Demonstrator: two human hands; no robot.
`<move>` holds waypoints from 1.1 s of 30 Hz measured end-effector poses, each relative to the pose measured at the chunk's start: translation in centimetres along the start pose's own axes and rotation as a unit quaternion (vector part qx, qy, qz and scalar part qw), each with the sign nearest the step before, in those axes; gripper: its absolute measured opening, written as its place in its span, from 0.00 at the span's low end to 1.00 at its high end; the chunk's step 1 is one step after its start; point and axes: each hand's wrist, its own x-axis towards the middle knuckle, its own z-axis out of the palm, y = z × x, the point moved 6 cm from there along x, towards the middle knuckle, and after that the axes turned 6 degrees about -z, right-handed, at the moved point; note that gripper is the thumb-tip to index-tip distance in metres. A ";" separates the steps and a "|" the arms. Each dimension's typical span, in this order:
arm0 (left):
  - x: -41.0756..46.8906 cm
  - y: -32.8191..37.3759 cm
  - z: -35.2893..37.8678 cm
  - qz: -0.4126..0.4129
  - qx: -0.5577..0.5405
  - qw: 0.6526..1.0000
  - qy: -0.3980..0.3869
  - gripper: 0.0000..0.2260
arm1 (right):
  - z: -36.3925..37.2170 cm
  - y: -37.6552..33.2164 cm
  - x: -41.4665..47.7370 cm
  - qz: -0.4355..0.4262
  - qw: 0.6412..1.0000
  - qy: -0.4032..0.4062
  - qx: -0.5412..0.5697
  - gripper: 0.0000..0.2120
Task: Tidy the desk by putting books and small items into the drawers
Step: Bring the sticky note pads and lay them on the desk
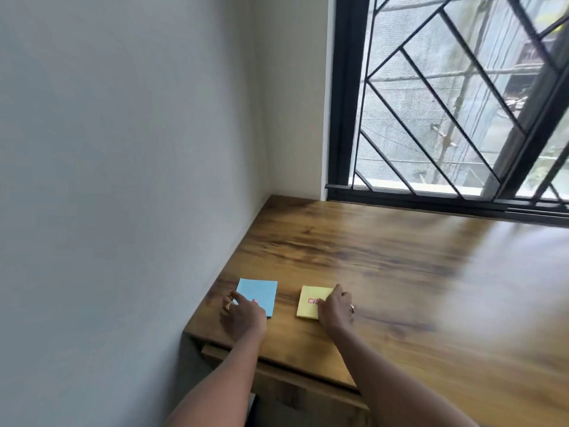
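Both hands down on sticky-note pads near the counter's front-left corner, by the wall. Left hand lies on the near edge of the blue pad, fingers spread flat over it, not clearly pinching; can't tell if thumb is under the edge. Right hand covers the near-right part of the yellow pad, fingers curled on top; grip vs. plain press can't be told. Pads sit flat, apart from each other, blue one closer to the left edge of the counter. Drawer under the front edge looks pulled out a bit, interior not visible. Risks, imo: pads thin and flat on a smooth top, so fingertips may just slide them instead of lifting; blue pad could get pushed off the left/front edge into the gap by the wall. Top sheets may peel or fan if only the upper layers get pinched. Two-hand pickup w/ the drawer barely open means a drop at the lip, or a pad landing on the floor, is likely if the drawer isn't pulled further.
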 end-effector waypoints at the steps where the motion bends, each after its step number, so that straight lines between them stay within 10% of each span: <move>1: -0.4 0.0 0.3 0.009 -0.002 1.000 0.007 0.27 | 0.0 0.1 -0.3 -0.006 1.000 0.001 -0.007 0.25; 19: -7.7 -4.1 2.7 0.008 -0.056 0.997 0.047 0.31 | 1.7 3.3 -5.7 -0.222 0.960 -0.086 -0.147 0.29; 33: -28.0 -19.0 12.5 -0.246 -0.191 0.948 0.068 0.28 | 5.7 14.4 -20.4 -0.487 0.796 -0.213 -0.290 0.25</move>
